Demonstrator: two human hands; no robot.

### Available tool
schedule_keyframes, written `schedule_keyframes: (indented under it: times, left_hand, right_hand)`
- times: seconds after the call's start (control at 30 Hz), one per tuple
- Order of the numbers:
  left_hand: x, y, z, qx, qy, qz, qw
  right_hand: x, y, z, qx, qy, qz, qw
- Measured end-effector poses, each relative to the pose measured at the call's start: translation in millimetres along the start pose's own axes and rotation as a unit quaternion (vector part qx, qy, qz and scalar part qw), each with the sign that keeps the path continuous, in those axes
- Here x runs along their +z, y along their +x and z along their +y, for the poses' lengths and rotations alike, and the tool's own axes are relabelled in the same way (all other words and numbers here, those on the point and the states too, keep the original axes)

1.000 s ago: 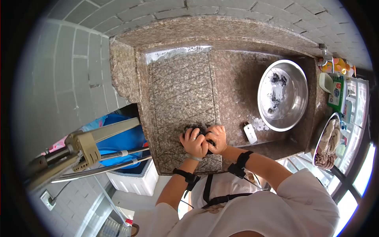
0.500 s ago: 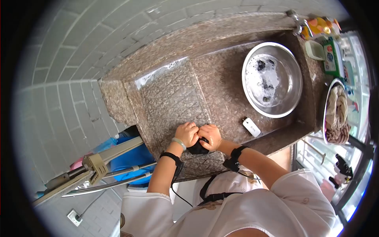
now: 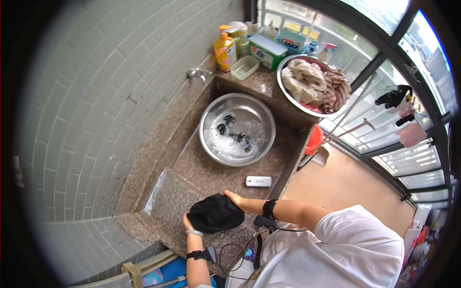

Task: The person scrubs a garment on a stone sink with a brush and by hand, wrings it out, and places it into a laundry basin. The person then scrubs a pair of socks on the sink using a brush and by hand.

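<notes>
A black cloth garment (image 3: 216, 214), its exact kind unclear, is spread out between my two hands above the rough stone washboard slope (image 3: 173, 197). My left hand (image 3: 188, 222) grips its left edge, fingers mostly hidden by the fabric. At the upper right edge my right hand (image 3: 233, 198) has hold of it, with part of the fingers behind the cloth. Farther up in the sink stands a steel basin (image 3: 266, 144) holding sudsy water and several small dark cloth pieces (image 3: 229, 126). A small white rectangular object (image 3: 258, 181) lies on the sink floor near my right hand.
A second basin (image 3: 282, 92) with beige and brown laundry (image 3: 312, 84) sits on the right ledge. Along the back ledge are a yellow bottle (image 3: 224, 52), a green box (image 3: 267, 51) and a plastic tub (image 3: 245, 67), near the tap (image 3: 198, 73). Tiled wall borders the left.
The black cloth, bunched under both hands on the stone before, is now lifted and spread between them. My hands have moved apart. The view has turned toward the windows on the right.
</notes>
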State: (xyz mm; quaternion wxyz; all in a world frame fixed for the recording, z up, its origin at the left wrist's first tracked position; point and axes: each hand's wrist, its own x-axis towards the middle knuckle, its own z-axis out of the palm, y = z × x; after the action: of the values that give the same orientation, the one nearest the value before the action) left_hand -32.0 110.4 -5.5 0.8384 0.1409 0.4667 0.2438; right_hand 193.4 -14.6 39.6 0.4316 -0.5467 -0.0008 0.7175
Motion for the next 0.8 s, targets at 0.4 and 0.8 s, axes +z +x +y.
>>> schedule_keyframes:
  times: [0.4, 0.8]
  left_hand:
    - [128, -144, 5, 0.128, 0.373, 0.127, 0.910]
    - [49, -208, -36, 0.222, 0.211, 0.209, 0.929]
  right_hand:
    - [-116, -133, -109, -0.164, 0.293, -0.073, 0.939]
    - [-313, -207, -246, -0.433, 0.139, 0.268, 0.850]
